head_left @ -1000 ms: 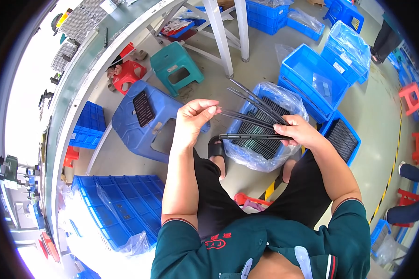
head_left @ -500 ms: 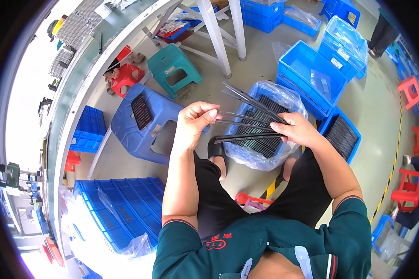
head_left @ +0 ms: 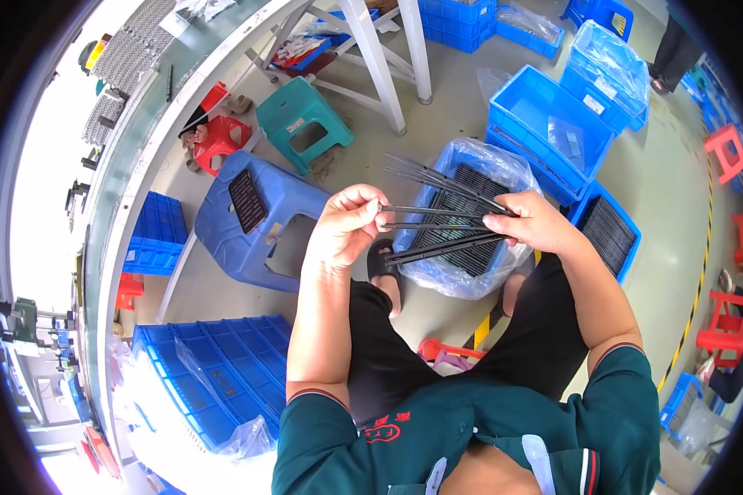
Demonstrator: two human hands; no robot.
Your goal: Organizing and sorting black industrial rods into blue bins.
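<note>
A blue stool (head_left: pixel 260 219) is seen at nine o'clock of centre, with a teal stool (head_left: pixel 303 124) and a red stool (head_left: pixel 220 140) beyond it toward eleven. Blue crates (head_left: pixel 553 115) are stacked at one o'clock, and another blue crate (head_left: pixel 215 379) lined with clear plastic is set at seven. White table legs (head_left: pixel 384 58) are seen at twelve.

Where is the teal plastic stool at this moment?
In the head view, the teal stool stands on the floor at upper left, between the small red stool and the white table legs, beyond the large blue stool.
</note>
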